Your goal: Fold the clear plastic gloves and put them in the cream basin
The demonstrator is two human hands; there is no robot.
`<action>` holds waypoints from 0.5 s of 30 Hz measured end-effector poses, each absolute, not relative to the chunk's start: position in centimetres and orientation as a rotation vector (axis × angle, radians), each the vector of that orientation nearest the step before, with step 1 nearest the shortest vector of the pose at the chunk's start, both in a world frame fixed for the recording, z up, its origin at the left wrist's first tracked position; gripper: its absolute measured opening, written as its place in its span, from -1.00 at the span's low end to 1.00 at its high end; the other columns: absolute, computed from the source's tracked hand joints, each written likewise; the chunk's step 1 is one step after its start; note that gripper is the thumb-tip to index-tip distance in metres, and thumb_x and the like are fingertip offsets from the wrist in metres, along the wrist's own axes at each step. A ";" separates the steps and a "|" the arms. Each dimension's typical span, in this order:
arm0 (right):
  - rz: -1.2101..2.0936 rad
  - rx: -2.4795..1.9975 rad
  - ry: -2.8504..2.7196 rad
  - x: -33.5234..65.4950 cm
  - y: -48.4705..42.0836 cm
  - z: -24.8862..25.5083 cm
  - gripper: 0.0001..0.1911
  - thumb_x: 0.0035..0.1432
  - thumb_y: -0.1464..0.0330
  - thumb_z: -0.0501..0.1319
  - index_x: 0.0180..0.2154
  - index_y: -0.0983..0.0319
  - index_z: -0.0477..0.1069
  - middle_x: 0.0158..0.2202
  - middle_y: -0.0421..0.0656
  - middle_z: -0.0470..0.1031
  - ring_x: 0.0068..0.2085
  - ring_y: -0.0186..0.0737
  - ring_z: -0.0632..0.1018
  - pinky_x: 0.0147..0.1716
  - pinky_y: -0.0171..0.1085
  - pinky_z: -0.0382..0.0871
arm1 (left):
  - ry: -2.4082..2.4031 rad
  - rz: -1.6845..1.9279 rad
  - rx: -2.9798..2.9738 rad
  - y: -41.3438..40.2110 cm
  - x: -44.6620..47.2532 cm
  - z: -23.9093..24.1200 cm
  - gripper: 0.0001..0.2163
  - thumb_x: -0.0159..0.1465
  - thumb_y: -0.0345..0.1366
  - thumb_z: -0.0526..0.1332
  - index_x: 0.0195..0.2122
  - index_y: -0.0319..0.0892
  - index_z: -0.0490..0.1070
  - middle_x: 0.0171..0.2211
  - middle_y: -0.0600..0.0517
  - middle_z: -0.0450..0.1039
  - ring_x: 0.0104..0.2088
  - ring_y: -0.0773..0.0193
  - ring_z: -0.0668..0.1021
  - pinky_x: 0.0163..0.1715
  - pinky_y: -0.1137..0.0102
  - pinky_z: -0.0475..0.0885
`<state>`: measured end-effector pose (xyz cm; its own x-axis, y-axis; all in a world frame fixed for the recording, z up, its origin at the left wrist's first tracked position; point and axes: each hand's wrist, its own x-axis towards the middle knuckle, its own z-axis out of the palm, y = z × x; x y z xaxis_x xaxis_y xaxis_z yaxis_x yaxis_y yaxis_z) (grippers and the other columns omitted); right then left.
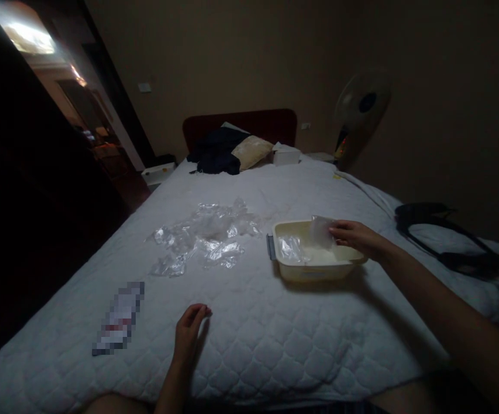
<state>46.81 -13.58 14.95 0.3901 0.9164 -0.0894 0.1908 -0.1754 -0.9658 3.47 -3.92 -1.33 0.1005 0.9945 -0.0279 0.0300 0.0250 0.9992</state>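
Observation:
My right hand (pixel 355 237) pinches a folded clear plastic bag (pixel 322 231) over the right part of a cream plastic bin (pixel 318 271). The bin has a grey clip handle on its left end. Another crumpled clear bag (pixel 291 248) lies inside at the left. My left hand (pixel 192 319) is near the front of the bed, its fingers curled together with nothing visible in them. Beyond it, several clear plastic bags (pixel 208 230) are spread in a loose pile on the quilted white bedding (pixel 270 333), left of the bin.
A pixelated flat item (pixel 120 319) lies at left. Black straps or a bag (pixel 448 236) lie on the right. Dark clothing (pixel 218 150), a beige pillow (pixel 252 152) and a white box (pixel 286 156) are by the headboard (pixel 275 121). A fan (pixel 364 103) stands behind.

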 end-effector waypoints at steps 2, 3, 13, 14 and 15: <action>0.945 -1.719 -1.000 48.4 -13.2 14.5 -0.70 -0.09 0.23 0.24 -0.32 0.29 0.41 -0.35 -0.07 0.47 -0.36 -0.26 0.47 -0.36 -0.30 0.36 | 1.181 1.098 1.230 -4.0 3.5 -1.4 -0.75 -0.05 -0.12 0.27 -0.45 -0.19 0.40 -0.47 0.03 0.44 -0.34 0.23 0.50 -0.30 0.39 0.39; 0.969 -1.757 -0.997 48.9 -12.9 14.2 -0.72 -0.08 0.26 0.24 -0.31 0.29 0.41 -0.36 -0.06 0.48 -0.38 -0.27 0.47 -0.37 -0.31 0.36 | 1.187 1.096 1.214 -4.0 3.6 -1.4 -0.75 -0.06 -0.12 0.28 -0.45 -0.19 0.39 -0.47 0.03 0.44 -0.34 0.23 0.50 -0.31 0.40 0.39; 1.118 -2.135 -1.042 48.8 -8.8 12.3 -0.95 -0.11 0.44 0.22 -0.50 0.28 0.34 -0.60 -0.25 0.35 -0.48 -0.40 0.42 -0.41 -0.37 0.36 | 1.220 1.096 1.167 -4.3 3.8 -1.1 -0.71 -0.09 -0.07 0.28 -0.46 -0.19 0.40 -0.46 0.02 0.45 -0.34 0.24 0.49 -0.36 0.43 0.39; 1.112 -2.197 -1.029 48.7 -8.3 11.9 -0.95 -0.11 0.47 0.21 -0.51 0.28 0.33 -0.62 -0.27 0.32 -0.51 -0.41 0.41 -0.43 -0.37 0.36 | 1.217 1.092 1.156 -4.3 3.7 -1.2 -0.71 -0.08 -0.07 0.27 -0.45 -0.19 0.40 -0.45 0.02 0.45 -0.34 0.24 0.49 -0.37 0.43 0.39; 1.108 -2.247 -1.021 48.6 -8.0 11.4 -0.94 -0.13 0.51 0.19 -0.52 0.28 0.32 -0.64 -0.28 0.30 -0.53 -0.41 0.40 -0.44 -0.37 0.36 | 1.213 1.088 1.148 -4.3 3.7 -1.2 -0.71 -0.07 -0.07 0.27 -0.45 -0.19 0.40 -0.45 0.01 0.45 -0.33 0.23 0.49 -0.38 0.43 0.39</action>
